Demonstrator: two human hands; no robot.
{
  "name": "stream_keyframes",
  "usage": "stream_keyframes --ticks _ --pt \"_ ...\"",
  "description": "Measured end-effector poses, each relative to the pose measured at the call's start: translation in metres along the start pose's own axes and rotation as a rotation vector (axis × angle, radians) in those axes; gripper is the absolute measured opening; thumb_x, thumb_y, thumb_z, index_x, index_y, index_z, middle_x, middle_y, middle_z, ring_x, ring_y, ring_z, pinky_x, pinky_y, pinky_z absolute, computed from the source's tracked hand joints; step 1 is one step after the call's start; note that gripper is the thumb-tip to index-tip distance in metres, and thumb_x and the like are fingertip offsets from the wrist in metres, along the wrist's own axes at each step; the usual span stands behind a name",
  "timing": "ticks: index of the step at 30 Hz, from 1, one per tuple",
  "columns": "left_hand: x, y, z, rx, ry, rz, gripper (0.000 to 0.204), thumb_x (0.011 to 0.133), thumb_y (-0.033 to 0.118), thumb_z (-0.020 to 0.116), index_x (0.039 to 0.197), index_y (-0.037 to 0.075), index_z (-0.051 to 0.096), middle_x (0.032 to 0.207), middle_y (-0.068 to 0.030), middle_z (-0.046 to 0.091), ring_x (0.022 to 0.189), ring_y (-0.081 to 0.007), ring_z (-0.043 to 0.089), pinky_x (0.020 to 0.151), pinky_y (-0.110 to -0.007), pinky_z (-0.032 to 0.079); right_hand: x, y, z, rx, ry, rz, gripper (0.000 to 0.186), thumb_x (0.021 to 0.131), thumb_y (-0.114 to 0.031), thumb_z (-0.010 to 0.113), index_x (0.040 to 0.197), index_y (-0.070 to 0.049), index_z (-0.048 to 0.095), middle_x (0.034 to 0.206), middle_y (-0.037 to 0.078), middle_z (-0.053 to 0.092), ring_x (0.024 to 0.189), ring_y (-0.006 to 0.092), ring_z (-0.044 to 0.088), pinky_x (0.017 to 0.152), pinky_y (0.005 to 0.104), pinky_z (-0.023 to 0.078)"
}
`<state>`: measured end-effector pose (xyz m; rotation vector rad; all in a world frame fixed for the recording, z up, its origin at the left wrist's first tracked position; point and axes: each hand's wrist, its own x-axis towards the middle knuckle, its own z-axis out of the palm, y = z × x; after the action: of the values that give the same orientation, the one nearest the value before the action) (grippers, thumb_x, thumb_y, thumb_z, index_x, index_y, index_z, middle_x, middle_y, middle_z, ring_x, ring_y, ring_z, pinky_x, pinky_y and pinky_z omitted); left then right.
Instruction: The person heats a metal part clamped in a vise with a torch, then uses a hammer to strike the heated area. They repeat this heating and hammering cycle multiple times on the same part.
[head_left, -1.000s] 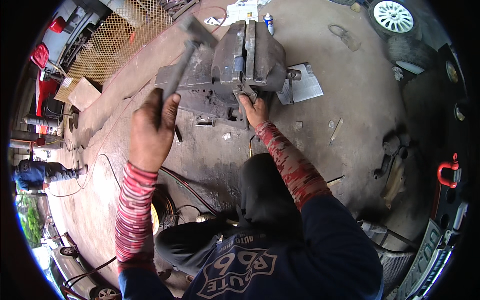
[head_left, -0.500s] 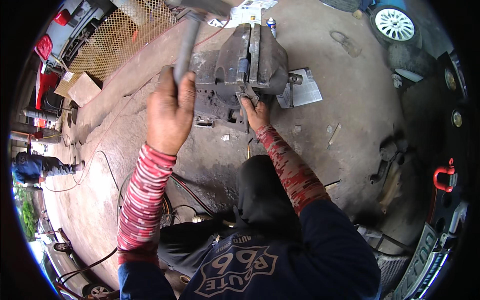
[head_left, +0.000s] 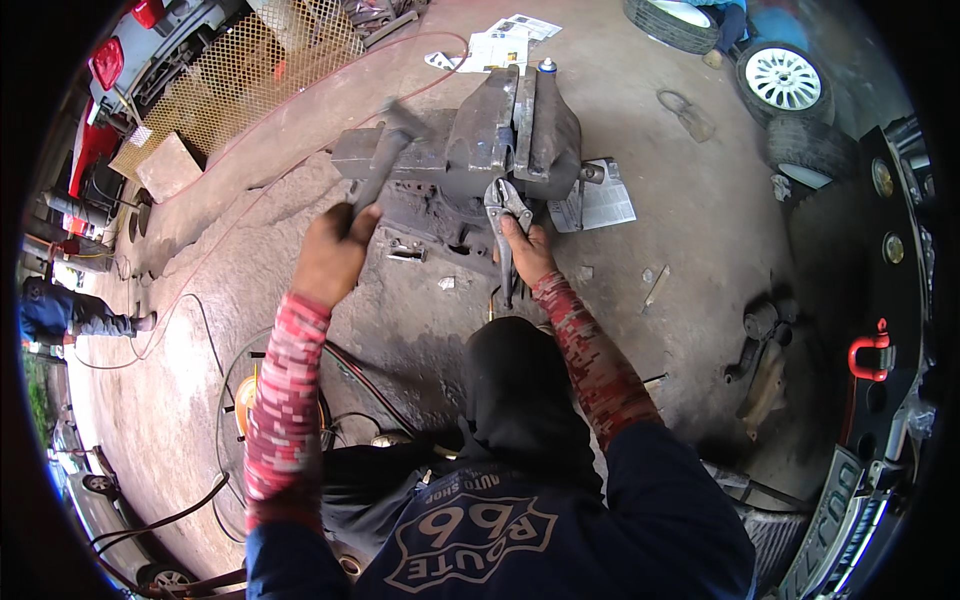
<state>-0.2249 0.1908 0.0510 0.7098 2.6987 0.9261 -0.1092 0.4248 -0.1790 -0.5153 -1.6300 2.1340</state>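
Note:
My left hand (head_left: 335,255) is closed around the handle of a hammer (head_left: 376,170). The hammer's head is smeared by motion and appears over the left part of a large, worn metal bench vise (head_left: 478,135). At the near side of the vise, my right hand (head_left: 530,248) grips a pair of locking pliers (head_left: 503,215). The pliers' jaws point away from me, close to the vise jaws, and their handles hang down toward my knee. What the plier jaws hold, if anything, is too small to make out.
Newspaper sheets (head_left: 600,195) lie right of the vise, more behind it. A spray can (head_left: 546,66) stands behind. Wheels (head_left: 784,80) are at far right, with a person in blue beside them. Hoses (head_left: 370,385) run across the floor at left. Another person (head_left: 80,308) is at far left.
The hammer has come down toward me and the vise, my left hand with it. The pliers in my right hand have turned, showing more of their side. The view has shifted slightly.

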Motion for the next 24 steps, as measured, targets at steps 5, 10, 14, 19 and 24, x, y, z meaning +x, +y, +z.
stream_keyframes --ticks 5,10,14,19,24 --pt "-0.099 -0.090 0.011 -0.587 -0.028 -0.408 0.047 0.101 0.050 0.061 0.088 0.006 0.057 0.060 -0.0003 0.050 0.038 -0.0107 0.045 0.035 -0.029 0.037 -0.014 -0.017 -0.003 0.067 -0.066 0.063 0.032 0.101 -0.042 0.065 0.100 -0.009 0.068 0.075 -0.001 0.064 0.059 0.0111 0.062 0.056 0.0294 0.049" --pt "-0.201 -0.165 0.031 -0.697 -0.022 -0.706 0.045 0.102 0.046 0.060 0.089 0.003 0.057 0.057 -0.0012 0.048 0.037 -0.0128 0.044 0.034 -0.030 0.037 -0.041 -0.027 -0.005 -0.264 -0.005 -0.032 0.033 0.104 -0.036 0.061 0.100 -0.004 0.069 0.078 0.004 0.068 0.064 0.0150 0.066 0.061 0.0304 0.052" --pt "-0.251 -0.187 0.023 -0.764 -0.009 -0.720 0.044 0.103 0.047 0.057 0.090 0.005 0.056 0.055 -0.0010 0.045 0.037 -0.0130 0.043 0.035 -0.030 0.038 -0.069 -0.034 0.014 -0.550 0.082 -0.175 0.039 0.102 -0.041 0.061 0.103 -0.004 0.072 0.081 0.005 0.074 0.069 0.0204 0.071 0.068 0.0363 0.054" --pt "-0.267 -0.191 0.012 -0.831 0.044 -0.702 0.038 0.105 0.040 0.054 0.093 0.004 0.056 0.056 -0.0016 0.045 0.037 -0.0127 0.043 0.035 -0.029 0.038 -0.065 -0.090 0.028 -1.014 0.052 -0.031 0.043 0.096 -0.046 0.058 0.097 -0.005 0.072 0.086 0.014 0.076 0.090 0.0374 0.071 0.084 0.0493 0.052" --pt "-0.240 -0.172 0.008 -0.889 0.086 -0.526 0.029 0.104 0.029 0.051 0.102 0.000 0.058 0.060 -0.0019 0.048 0.040 -0.0114 0.045 0.038 -0.027 0.039 -0.030 -0.118 0.056 -0.810 -0.034 0.205 0.044 0.089 -0.045 0.059 0.087 -0.001 0.068 0.078 0.014 0.073 0.086 0.0336 0.069 0.081 0.0444 0.051"
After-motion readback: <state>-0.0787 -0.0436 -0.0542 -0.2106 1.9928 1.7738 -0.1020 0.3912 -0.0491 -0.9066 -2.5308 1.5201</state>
